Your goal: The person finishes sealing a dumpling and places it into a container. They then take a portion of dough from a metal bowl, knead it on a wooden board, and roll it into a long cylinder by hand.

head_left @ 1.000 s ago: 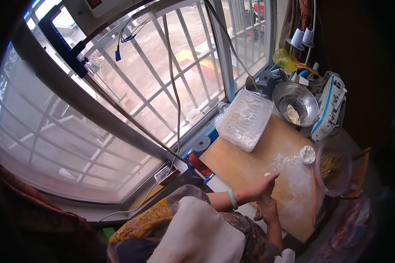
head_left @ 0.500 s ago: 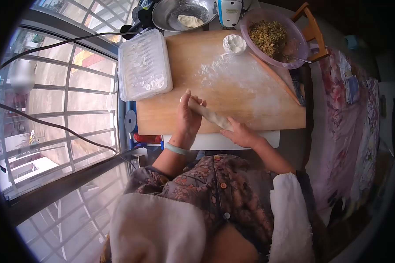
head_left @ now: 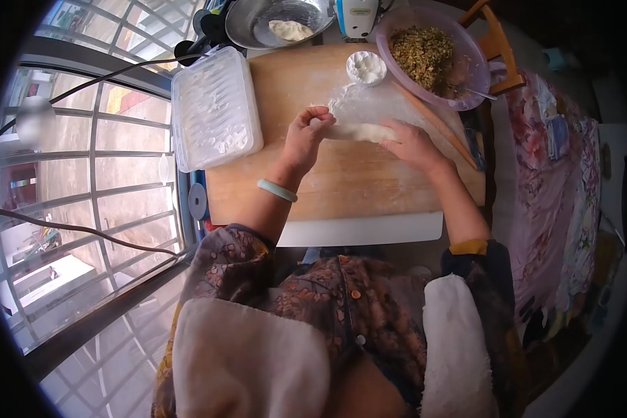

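Note:
A pale roll of dough (head_left: 359, 132) stretches level between my two hands above the floured wooden board (head_left: 279, 83). My left hand (head_left: 311, 134), with a pale bangle on its wrist, has its fingers closed round the roll's left end. At the right end, my right hand (head_left: 405, 141) holds the dough with its fingers curled over it. Just beyond the roll stands a small cup of white flour (head_left: 366, 67). A thin wooden rolling pin (head_left: 435, 124) lies slantwise on the board, to the right of my right hand.
A floury plastic container (head_left: 216, 108) sits at the board's left edge. Behind it, a metal bowl (head_left: 247, 21) holds a piece of dough (head_left: 290, 30). A pink bowl (head_left: 477, 59) of chopped filling (head_left: 423, 59) stands at the back right, near a white-and-blue device (head_left: 357, 17).
Both hands have moved forward over the board with the dough roll, which has turned from slanted to nearly level. Earlier, the view swung round from the window to the board.

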Demonstrator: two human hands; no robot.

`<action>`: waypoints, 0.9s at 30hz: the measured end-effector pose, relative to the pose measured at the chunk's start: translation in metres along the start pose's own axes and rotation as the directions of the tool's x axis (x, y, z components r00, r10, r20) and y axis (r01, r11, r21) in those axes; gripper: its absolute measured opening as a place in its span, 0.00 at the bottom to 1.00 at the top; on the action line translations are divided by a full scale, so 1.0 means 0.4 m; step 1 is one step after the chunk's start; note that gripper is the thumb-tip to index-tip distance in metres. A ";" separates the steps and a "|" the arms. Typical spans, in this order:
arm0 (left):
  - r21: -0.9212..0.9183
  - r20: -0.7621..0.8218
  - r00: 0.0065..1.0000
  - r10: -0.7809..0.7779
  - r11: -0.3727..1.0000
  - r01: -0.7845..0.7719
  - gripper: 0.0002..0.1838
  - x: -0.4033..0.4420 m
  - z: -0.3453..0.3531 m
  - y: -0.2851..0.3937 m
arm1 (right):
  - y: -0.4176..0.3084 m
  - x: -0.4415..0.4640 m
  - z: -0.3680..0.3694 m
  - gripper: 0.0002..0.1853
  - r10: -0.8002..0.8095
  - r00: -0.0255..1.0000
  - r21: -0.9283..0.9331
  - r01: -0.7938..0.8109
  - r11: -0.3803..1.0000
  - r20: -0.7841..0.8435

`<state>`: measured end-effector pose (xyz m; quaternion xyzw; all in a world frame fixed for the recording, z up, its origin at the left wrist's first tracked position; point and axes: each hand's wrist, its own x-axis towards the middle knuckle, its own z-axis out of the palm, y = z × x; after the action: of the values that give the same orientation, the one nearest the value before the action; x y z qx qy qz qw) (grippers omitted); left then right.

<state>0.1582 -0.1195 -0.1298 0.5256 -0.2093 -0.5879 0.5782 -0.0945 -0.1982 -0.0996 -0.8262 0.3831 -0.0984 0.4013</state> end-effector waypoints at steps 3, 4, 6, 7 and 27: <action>0.229 0.108 0.994 -0.020 0.973 -0.006 0.12 -0.087 -0.036 -0.045 | 0.047 -0.072 0.032 0.21 0.001 0.999 -0.071 0.002 0.997 0.044; 0.272 0.137 0.988 -0.071 0.962 0.031 0.12 -0.124 -0.050 -0.057 | 0.072 -0.111 0.059 0.21 -0.036 0.999 -0.110 0.039 0.993 0.032; 0.542 0.151 0.988 -0.040 0.839 -0.049 0.13 -0.141 -0.096 -0.104 | 0.077 -0.167 0.084 0.22 -0.056 0.998 -0.143 0.059 0.988 0.020; 0.616 0.157 0.985 0.073 0.772 -0.156 0.14 -0.139 -0.102 -0.116 | 0.070 -0.188 0.088 0.22 -0.041 0.999 -0.136 0.044 0.990 0.021; 0.736 0.646 0.762 0.048 -0.304 -0.605 0.48 0.155 0.095 -0.104 | 0.021 -0.200 0.162 0.18 -0.039 0.997 -0.189 0.024 0.982 -0.073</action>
<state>0.1199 -0.1789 -0.1750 0.5602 -0.8200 -0.1003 0.0609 -0.1239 -0.1063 -0.1368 -0.8621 0.3925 -0.0994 0.3048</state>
